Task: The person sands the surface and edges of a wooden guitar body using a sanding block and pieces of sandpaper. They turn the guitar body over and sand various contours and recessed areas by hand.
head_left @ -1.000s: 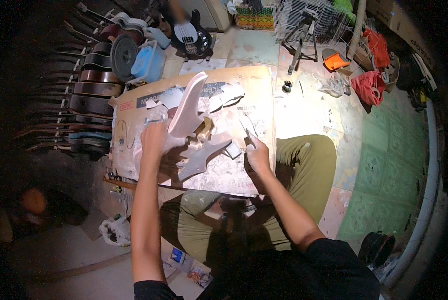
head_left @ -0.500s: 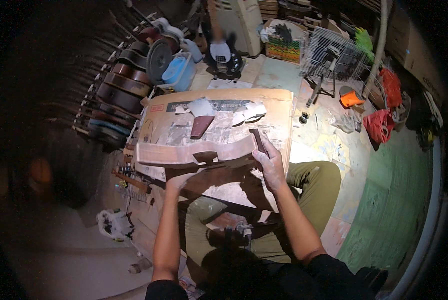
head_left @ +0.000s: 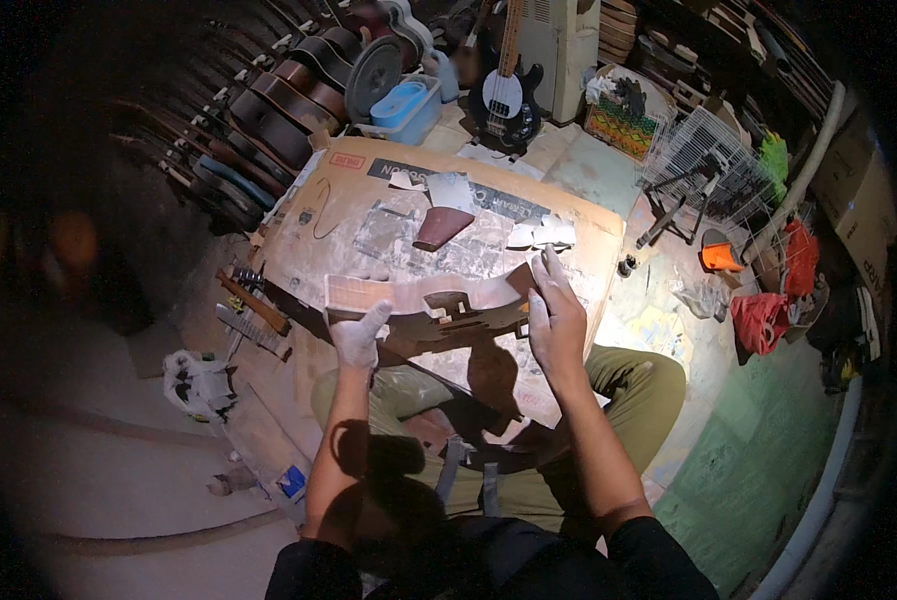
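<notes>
An unfinished wooden guitar body [head_left: 404,298] with routed cavities is held tilted above the cardboard, its side edge turned toward me. My left hand [head_left: 359,335] grips its left end, thumb up on the near face. At the right end, my right hand [head_left: 557,322] holds the body, fingers pointing up along its edge and thumb on the near side. Pale dust covers both hands. Beyond the body lie a reddish-brown piece of sandpaper [head_left: 443,228] and pale torn paper pieces [head_left: 544,233].
Flattened cardboard [head_left: 299,240] covers the work surface before me. Several guitars [head_left: 289,110] stand racked at the far left, and a black bass guitar [head_left: 507,100] leans at the back. Tools [head_left: 254,310] lie left of the cardboard; a wire cage [head_left: 714,150] stands at the far right.
The guitar body has tilted, so more of its near face and cavities show. My left hand came up from beneath to its left end. The view has shifted and turned.
</notes>
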`<control>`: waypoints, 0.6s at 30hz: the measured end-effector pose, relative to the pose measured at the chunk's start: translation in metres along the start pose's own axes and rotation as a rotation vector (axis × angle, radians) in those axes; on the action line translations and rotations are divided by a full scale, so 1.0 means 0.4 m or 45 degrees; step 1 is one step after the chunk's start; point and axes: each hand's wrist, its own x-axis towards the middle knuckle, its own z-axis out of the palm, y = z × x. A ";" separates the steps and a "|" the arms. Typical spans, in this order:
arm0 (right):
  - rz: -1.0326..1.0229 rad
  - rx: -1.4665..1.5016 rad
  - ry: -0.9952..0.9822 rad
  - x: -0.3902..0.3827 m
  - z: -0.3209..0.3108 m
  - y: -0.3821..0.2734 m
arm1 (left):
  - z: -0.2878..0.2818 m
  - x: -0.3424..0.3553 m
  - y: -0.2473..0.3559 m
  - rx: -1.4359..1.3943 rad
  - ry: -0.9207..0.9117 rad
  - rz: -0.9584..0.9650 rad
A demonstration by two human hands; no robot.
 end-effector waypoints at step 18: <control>0.630 0.567 -0.641 0.067 0.013 0.048 | 0.149 -0.079 0.027 0.059 0.130 0.600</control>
